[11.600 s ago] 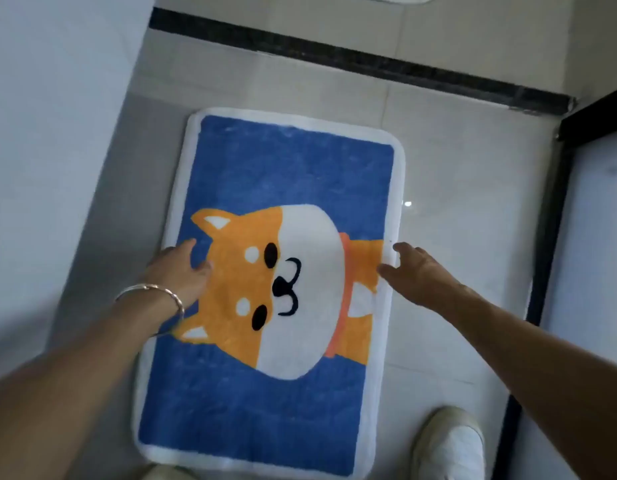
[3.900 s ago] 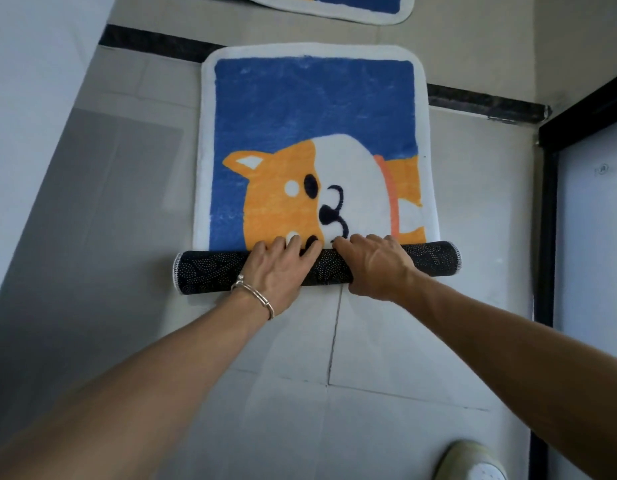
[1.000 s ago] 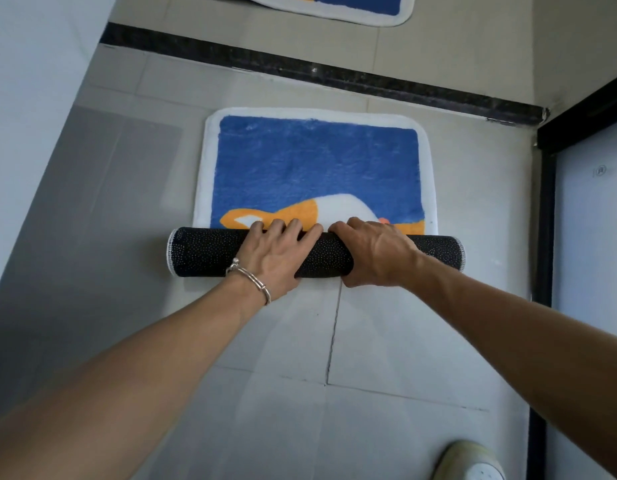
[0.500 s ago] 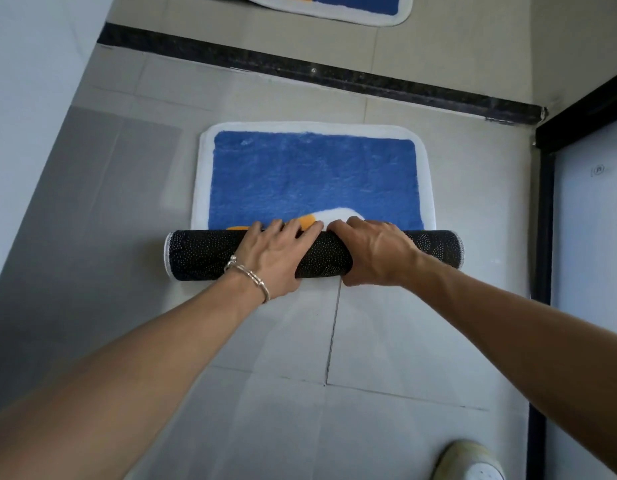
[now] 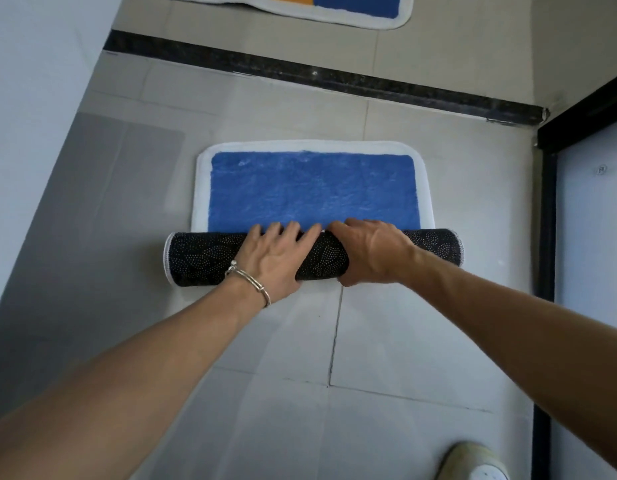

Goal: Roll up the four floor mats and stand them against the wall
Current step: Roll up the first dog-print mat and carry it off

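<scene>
Grey tile floor [image 5: 335, 341]. The mat [image 5: 314, 188] is lying on it, near end rolled, dotted black backing outward. Left hand [image 5: 276, 258] is pressing the roll, fingers near straight. Right hand [image 5: 373, 252] is gripping it, fingers curled over.

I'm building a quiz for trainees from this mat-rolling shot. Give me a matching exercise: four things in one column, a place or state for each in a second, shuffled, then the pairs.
Things:
1. rolled part of the mat
2. second mat
3. bracelet
4. shoe

Places or states:
A. beyond the dark floor strip, at the top edge
B. on the left wrist
C. dotted black backing facing outward
D. bottom right corner of the view

Pairs: 1-C, 2-A, 3-B, 4-D
</scene>
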Motion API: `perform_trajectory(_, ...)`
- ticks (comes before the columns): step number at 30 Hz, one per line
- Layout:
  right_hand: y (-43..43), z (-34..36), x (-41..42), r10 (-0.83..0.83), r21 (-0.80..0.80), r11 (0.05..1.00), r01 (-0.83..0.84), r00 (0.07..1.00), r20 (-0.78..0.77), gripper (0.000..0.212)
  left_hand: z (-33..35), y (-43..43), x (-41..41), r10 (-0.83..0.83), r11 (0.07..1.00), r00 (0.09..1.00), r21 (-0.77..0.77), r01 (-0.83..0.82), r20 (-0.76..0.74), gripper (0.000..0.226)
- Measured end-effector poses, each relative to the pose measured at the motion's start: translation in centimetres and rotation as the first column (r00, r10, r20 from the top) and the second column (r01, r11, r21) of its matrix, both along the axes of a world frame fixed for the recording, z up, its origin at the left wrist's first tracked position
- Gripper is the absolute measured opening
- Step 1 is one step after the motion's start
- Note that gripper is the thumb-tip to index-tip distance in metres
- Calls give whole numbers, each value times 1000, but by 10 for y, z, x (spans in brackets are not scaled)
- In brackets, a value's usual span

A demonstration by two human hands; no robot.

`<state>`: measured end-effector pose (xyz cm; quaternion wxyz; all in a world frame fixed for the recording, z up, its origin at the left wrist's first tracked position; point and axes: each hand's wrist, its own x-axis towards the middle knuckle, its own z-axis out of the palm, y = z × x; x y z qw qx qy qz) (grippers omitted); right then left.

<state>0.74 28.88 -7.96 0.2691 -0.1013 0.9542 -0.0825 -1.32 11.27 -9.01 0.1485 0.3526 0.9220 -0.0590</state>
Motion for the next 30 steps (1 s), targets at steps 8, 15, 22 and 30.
perform_trajectory(8,-3,3,17,91,88,993,-76,979,-182,84,15,8,-23,59,998,960,-14,-58,275,64)
perform_trajectory(15,-6,10,-6,-6,-44,999,9,998,57,62,6,-1,-4,27,999,997,33,-30,78,76)
perform_trajectory(22,-14,5,5,36,11,999,-35,992,-119,78,10,2,-18,71,997,985,-49,-64,158,64)
perform_trajectory(30,-22,1,10,71,65,996,-64,990,-118,72,18,-2,-21,124,991,917,-89,-97,379,55)
